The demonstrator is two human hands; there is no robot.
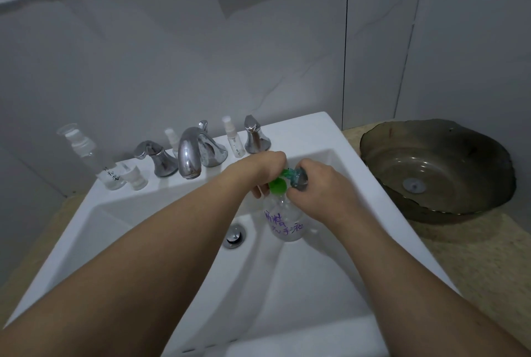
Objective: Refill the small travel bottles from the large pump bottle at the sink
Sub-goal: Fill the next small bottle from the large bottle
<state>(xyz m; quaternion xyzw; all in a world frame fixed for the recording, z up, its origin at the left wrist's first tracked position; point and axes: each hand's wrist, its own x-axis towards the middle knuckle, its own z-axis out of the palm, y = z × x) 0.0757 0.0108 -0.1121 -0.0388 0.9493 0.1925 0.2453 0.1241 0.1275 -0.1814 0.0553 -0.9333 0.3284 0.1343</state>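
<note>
The large pump bottle (284, 220) is held over the sink (316, 138); its neck is gripped by the left hand (265, 168); the green pump (283, 181) is gripped by the right hand (319, 184); the bottle should be kept upright and the pump turned slowly.

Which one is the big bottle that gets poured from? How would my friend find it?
Look in the white square sink, just right of the round metal drain. There stands the clear big bottle with purple handwriting and a green top, gripped by both hands. The little spray bottles sit up on the ledge by the silver tap.
</note>
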